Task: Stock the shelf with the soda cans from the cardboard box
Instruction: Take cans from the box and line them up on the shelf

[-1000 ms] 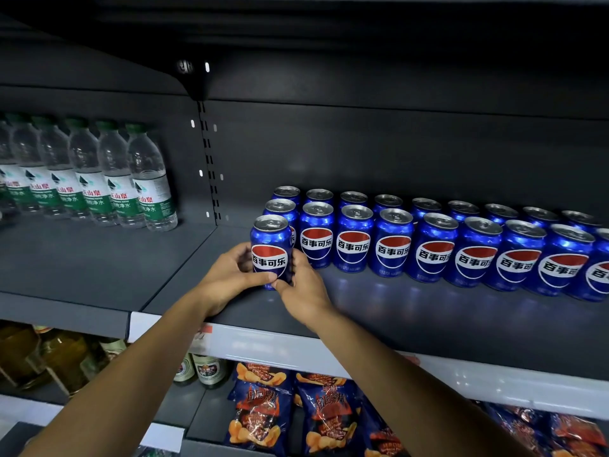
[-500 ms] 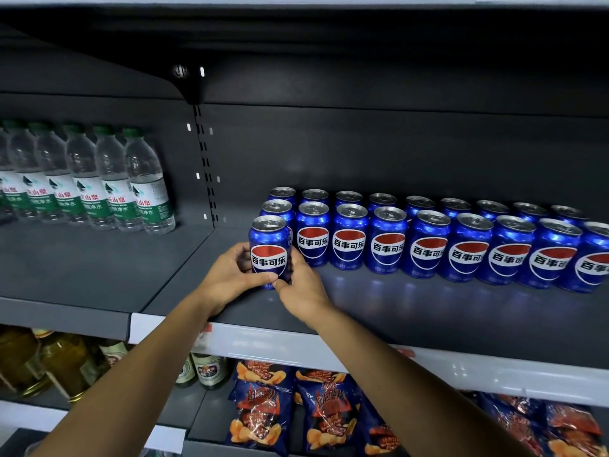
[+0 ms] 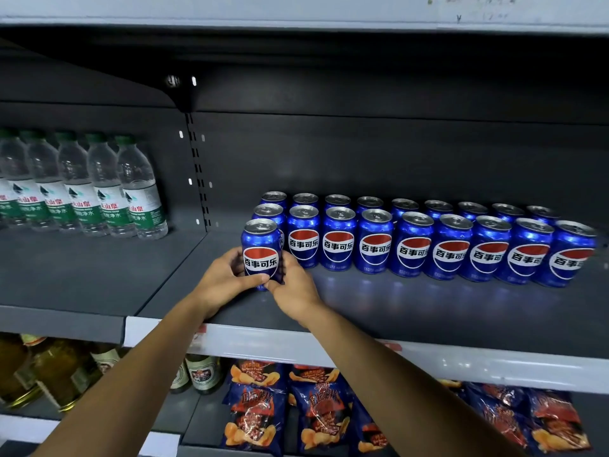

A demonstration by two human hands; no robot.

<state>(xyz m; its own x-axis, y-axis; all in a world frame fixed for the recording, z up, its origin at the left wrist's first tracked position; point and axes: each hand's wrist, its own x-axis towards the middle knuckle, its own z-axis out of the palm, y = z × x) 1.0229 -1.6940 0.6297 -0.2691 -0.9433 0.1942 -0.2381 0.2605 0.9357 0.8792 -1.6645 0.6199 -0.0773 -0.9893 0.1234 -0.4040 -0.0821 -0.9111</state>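
A blue soda can (image 3: 261, 249) with a red, white and blue logo stands upright on the dark grey shelf (image 3: 412, 311), at the left end, in front of two rows of matching cans (image 3: 428, 239). My left hand (image 3: 224, 282) holds its left side with fingers curled round it. My right hand (image 3: 293, 285) grips its lower right side, thumb at the can's base. The cardboard box is out of view.
Several water bottles (image 3: 82, 192) with green labels stand on the neighbouring shelf to the left. Below are chip bags (image 3: 257, 413), beer cans (image 3: 202, 374) and amber bottles (image 3: 56, 371). The shelf's white front edge (image 3: 494, 364) runs under my arms.
The can and both hands keep their place on the shelf. Only the camera view has shifted slightly, so the shelf sits a little lower and to the left in the picture.
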